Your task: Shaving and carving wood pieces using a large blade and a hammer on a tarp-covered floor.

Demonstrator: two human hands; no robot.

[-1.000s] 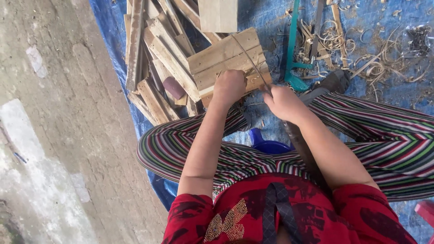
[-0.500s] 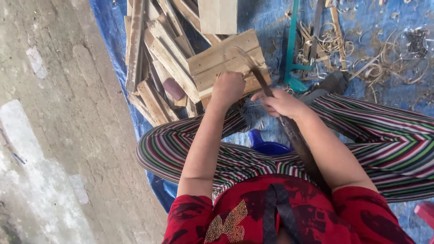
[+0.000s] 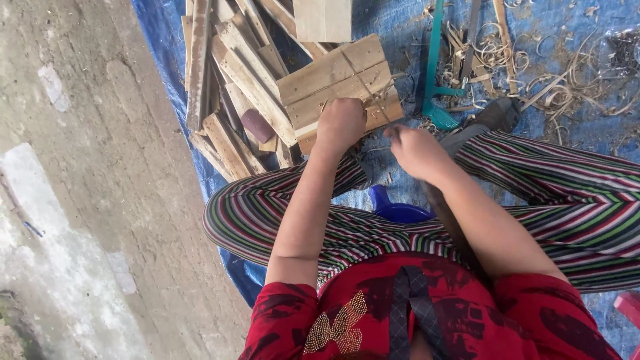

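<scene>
- Left hand stays fisted on the thin strip — keep it braced over the boards.
- Right hand pinches the strip's near end; pull evenly.

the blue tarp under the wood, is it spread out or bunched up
Spread out: the blue tarp lies flat on the ground under the wood planks and curled shavings, its left edge running along the concrete.

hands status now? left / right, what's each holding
Left hand: closed fist, on the wooden board; what it grips cannot be told.
Right hand: closed on a thin strip.
</scene>
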